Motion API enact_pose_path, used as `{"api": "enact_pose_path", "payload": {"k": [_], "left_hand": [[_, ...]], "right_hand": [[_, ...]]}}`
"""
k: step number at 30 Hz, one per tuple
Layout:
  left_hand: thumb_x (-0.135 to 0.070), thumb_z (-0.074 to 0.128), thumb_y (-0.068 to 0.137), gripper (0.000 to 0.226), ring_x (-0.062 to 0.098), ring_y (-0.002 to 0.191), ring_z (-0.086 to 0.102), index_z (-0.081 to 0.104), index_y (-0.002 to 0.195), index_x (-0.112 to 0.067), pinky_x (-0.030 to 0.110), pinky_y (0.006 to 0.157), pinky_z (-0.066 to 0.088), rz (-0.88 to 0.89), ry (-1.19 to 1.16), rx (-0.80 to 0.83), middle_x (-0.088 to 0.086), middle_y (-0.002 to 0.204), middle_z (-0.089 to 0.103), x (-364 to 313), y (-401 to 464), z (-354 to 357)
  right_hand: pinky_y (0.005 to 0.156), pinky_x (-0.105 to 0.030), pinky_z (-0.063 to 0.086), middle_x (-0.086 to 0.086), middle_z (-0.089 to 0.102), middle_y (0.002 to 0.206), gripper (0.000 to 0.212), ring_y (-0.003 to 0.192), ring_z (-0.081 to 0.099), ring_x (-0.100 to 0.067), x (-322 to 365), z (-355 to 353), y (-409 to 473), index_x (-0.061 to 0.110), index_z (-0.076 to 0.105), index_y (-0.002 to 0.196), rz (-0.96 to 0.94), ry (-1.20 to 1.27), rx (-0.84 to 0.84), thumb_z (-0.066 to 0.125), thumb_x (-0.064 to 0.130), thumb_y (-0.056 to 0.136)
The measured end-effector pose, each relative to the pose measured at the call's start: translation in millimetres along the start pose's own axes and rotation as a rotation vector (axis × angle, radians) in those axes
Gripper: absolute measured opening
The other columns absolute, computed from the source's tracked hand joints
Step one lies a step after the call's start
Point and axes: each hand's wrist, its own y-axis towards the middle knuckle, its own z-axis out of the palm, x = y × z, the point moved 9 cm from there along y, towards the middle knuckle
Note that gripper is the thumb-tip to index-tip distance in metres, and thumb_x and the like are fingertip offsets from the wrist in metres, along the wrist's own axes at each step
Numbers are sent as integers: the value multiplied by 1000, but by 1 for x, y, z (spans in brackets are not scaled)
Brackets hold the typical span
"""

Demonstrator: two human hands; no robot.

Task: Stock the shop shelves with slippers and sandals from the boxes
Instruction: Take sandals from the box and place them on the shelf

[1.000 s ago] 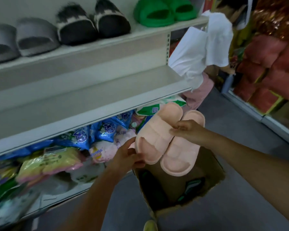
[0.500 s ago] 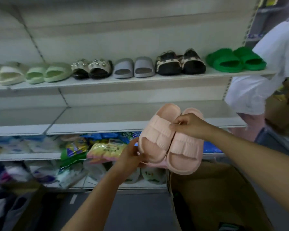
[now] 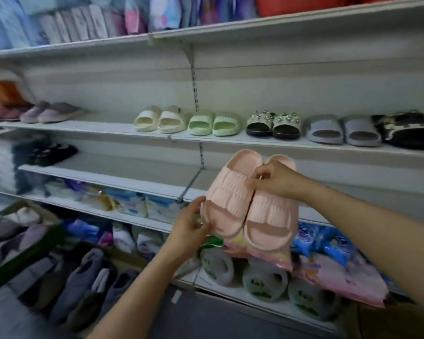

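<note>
While held up in front of the shelving, head view: pair of pale pink ridged foam slide slippers [image 3: 250,201], side by side, straps toward camera, toes up; carried as a pair, probably so both land together.
Left hand [image 3: 190,227]: curled at the heel edge of the left-side slipper, thumb on top, fingers underneath; supports the weight from below.
Right hand [image 3: 275,181]: pinching where the two slippers meet near the toe end, thumb and fingertips closed on the inner edges; likely what keeps the pair from splaying apart.
Slipper position: in the air, clear of every shelf, overlapping the bare white middle shelf [image 3: 123,172] in the view.
Upper white display shelf [image 3: 230,140]: row of pairs, toes out — cream slides [image 3: 162,118], mint-green slides [image 3: 214,123], black sandals with pearl studs [image 3: 273,124], grey slides [image 3: 343,129]; each pair tight together, facing the aisle, for display.
Likely target: open stretch of the middle shelf, or the gap left of the cream slides; cannot tell which.
Lower shelf: bagged goods [image 3: 132,204], not footwear.
Step judged: carry and line-up, placement not yet made.
Next move calls for: same toes-out set-down, pair kept touching.
</note>
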Motion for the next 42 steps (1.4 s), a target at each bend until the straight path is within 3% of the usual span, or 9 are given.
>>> {"api": "enact_pose_path", "payload": {"k": [2,4,11,16,20,25,31,36,42], "left_hand": [[-29,66,86,40,1,99,55,51,122,-37,24,83,50,214,313,-78,-5,125,42,-1,2,-56],[-45,65,80,43,3,112,49,57,120,-30,20,92,45,360,455,-74,-7,134,39,5,1,-100],[-33,76,77,29,10,115,53,67,104,-31,33,86,53,515,591,-109,-11,142,39,32,28,-221],[-29,78,75,27,8,113,53,68,100,-31,29,88,51,507,552,-196,-14,139,40,53,60,-289],[-27,79,75,26,6,112,52,68,98,-31,30,89,51,499,564,-242,-16,137,39,75,94,-335],[-22,79,75,24,9,105,55,69,97,-26,33,79,54,523,567,-279,-13,137,41,95,157,-393],[-25,78,75,23,10,98,56,70,97,-26,33,80,54,520,621,-325,-12,135,42,112,257,-471],[-28,77,75,25,11,103,58,72,98,-23,27,85,49,480,663,-346,-5,134,47,129,333,-518],[-26,81,72,25,14,107,58,72,94,-24,25,84,44,383,632,-319,-4,129,52,170,403,-543]], "right_hand": [[66,-33,45,-19,66,83,34,66,53,-15,37,25,32,5,70,82,-10,-3,-11,66,38,85],[66,-30,43,-10,68,79,31,67,54,-10,67,45,61,13,72,80,5,27,-31,67,43,84],[59,-22,37,8,57,64,27,59,48,-5,154,99,145,21,68,67,-9,20,8,67,41,84],[62,-20,40,9,62,69,21,63,52,-4,213,125,210,24,70,68,-93,3,33,69,40,83],[48,-13,33,11,50,58,30,51,43,-1,246,147,266,19,64,64,-149,-56,47,67,39,85],[61,-28,40,5,54,68,22,62,48,-8,275,166,353,10,65,77,-182,-89,45,61,31,81],[59,-23,40,12,59,66,13,60,51,-4,320,174,473,20,71,78,-233,-120,12,59,22,77],[72,-28,48,14,63,82,20,75,57,-6,345,177,561,25,66,93,-229,-263,-92,60,35,76],[74,-31,52,7,66,82,29,80,62,-14,325,206,636,23,58,81,-151,-311,-103,56,44,61]]}}
